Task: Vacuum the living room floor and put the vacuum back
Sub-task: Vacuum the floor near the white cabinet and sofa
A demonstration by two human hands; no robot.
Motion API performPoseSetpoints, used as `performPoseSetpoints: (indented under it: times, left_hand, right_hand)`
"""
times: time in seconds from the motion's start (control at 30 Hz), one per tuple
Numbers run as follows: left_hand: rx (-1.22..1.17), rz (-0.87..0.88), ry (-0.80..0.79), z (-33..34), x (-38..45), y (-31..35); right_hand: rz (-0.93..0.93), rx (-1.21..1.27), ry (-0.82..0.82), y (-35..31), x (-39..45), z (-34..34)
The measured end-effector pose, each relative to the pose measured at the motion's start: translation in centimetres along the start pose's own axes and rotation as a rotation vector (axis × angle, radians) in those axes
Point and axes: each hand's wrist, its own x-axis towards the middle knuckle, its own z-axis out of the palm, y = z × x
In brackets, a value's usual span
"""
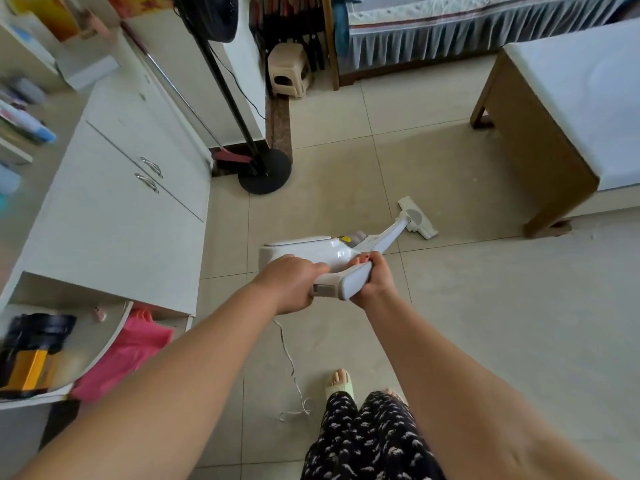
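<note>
A white stick vacuum (311,249) is held out in front of me over the beige tiled floor (485,306). My left hand (292,282) grips the rear of its handle. Gripping the same handle from the right side is my right hand (375,280). Its tube slopes down to the white floor head (417,218), which rests on the tiles near a table leg. A thin white cord (291,362) trails from the handle down to the floor by my feet.
White cabinet (114,216) with open shelves stands at left, a pink cloth (131,348) hanging there. A black fan stand base (265,171) sits ahead left, a plastic stool (289,71) behind it. A wooden table (540,140) with white top stands at right. A bed is at the back.
</note>
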Motion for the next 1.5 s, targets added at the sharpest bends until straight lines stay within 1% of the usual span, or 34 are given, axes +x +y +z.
performPoseSetpoints:
  times: [0.33,0.5,0.73,0.97,1.13,1.5]
  left_hand:
    - [-0.022,0.137,-0.04,-2.0,7.3,0.2]
    - [-0.009,0.197,-0.06,-3.2,10.2,-1.1]
    - [-0.006,0.279,-0.04,-4.4,14.3,-2.2]
    - [-0.021,0.312,-0.049,-5.3,17.5,-1.2]
    - [-0.026,0.3,-0.058,-6.6,20.3,-0.5]
    - [-0.032,0.311,-0.047,-10.5,26.9,2.5]
  right_hand:
    - [-0.071,0.025,-0.018,-6.2,2.8,2.2]
    - [-0.11,0.038,0.002,-7.8,4.9,3.8]
    - [-0.143,0.091,-0.014,-9.8,6.4,6.1]
    - [-0.168,0.09,-0.023,-13.0,6.8,7.1]
    - [-0.158,0.1,-0.008,-15.6,7.2,8.5]
    - [-0.16,0.147,0.005,-22.8,6.6,11.8]
